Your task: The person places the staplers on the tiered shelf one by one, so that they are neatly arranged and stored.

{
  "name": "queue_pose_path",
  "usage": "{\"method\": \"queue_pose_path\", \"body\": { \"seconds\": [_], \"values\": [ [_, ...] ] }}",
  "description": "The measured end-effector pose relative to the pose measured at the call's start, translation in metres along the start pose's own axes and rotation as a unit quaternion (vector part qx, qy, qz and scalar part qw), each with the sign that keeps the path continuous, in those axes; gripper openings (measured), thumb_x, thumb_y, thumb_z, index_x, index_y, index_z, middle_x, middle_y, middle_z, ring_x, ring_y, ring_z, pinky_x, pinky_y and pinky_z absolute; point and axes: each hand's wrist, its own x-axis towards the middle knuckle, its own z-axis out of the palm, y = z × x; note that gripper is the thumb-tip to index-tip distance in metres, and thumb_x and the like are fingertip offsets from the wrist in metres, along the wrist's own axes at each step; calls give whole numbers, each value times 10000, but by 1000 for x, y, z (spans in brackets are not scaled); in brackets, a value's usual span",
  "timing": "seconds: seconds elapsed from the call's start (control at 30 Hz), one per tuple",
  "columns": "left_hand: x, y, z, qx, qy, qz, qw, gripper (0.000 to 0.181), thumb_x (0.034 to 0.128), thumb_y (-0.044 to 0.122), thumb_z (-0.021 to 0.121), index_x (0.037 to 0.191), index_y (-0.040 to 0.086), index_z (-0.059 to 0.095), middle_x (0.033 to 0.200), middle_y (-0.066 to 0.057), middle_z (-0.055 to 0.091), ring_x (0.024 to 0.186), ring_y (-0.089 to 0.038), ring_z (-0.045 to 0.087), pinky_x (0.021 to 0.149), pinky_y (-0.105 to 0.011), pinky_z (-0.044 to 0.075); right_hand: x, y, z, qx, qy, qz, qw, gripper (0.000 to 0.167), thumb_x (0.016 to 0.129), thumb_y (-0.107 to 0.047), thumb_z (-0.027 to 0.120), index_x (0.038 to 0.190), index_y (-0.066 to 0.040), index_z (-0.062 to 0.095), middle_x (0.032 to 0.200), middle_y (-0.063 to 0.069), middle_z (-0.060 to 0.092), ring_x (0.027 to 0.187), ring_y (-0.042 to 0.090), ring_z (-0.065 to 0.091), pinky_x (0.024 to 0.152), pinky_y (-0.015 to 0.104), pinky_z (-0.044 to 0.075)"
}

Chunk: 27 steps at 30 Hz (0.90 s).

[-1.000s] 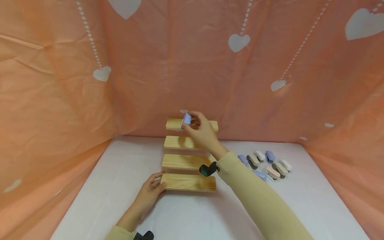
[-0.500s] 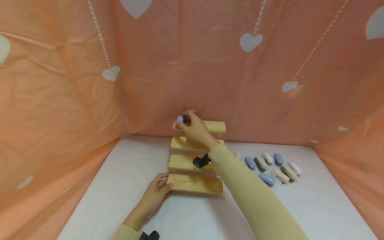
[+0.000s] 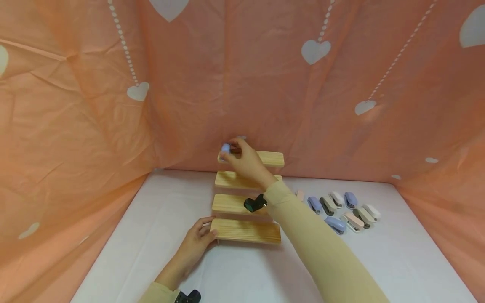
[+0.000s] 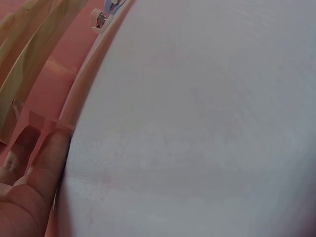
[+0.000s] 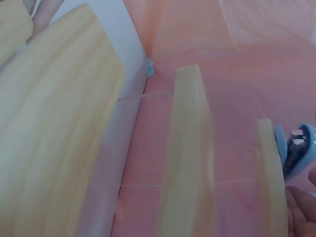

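A tiered stand with wooden shelves (image 3: 245, 231) and clear side supports stands on the white table. At the left end of its top shelf (image 3: 270, 158), my right hand (image 3: 248, 163) pinches a small blue-purple stapler (image 3: 225, 148) between thumb and fingers. The right wrist view has this stapler (image 5: 301, 148) against the top shelf (image 5: 271, 177), with fingertips at the frame's edge. My left hand (image 3: 194, 246) grips the left end of the bottom shelf, thumb on the front. In the left wrist view the fingers (image 4: 49, 158) touch the clear support.
Right of the stand, several small staplers lie in a group on the table (image 3: 394, 252): blue-purple (image 3: 335, 224), pink (image 3: 353, 221), white (image 3: 371, 211) and beige-grey. An orange-pink curtain (image 3: 242, 84) with pale hearts hangs behind and at both sides.
Over the last second my right hand has carried the stapler left and down to the top shelf's left end. My left hand keeps its grip. The head view has shifted slightly.
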Motion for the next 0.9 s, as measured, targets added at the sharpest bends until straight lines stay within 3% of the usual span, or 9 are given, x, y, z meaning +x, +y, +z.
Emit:
{"method": "queue_pose_path", "body": {
  "seconds": [0.3, 0.47, 0.63, 0.9],
  "values": [
    [3, -2, 2, 79, 151, -42, 9998, 464, 947, 69, 608, 1377, 63, 434, 1303, -240, 529, 1152, -331, 555, 906, -404, 539, -43, 19, -33, 285, 385, -230, 9986, 602, 908, -459, 644, 1398, -154, 474, 1334, 61, 533, 1079, 177, 573, 891, 392, 523],
    [3, -3, 2, 51, 162, -9, 9999, 472, 942, 68, 618, 1379, 74, 441, 1321, -241, 516, 1169, -331, 542, 908, -396, 539, -76, 26, -56, 301, 659, -329, 9968, 501, 922, -331, 671, 1348, -113, 522, 1313, 71, 546, 1063, 200, 574, 910, 401, 498],
    [3, -3, 3, 15, 161, -6, 9999, 455, 946, 37, 598, 1374, 68, 444, 1312, -232, 523, 1167, -330, 540, 918, -405, 533, -114, 22, -74, 191, 706, -123, 9972, 455, 938, -195, 658, 1335, -28, 509, 1271, 140, 569, 1095, 269, 555, 936, 439, 473],
    [2, -1, 2, 7, 60, -45, 10000, 458, 957, 48, 582, 1387, 79, 427, 1330, -227, 511, 1176, -334, 538, 934, -404, 522, -152, 86, -85, -582, 916, 39, 9941, 438, 930, -292, 666, 1311, -116, 539, 1260, 66, 582, 1093, 229, 563, 900, 402, 493]
  ]
}}
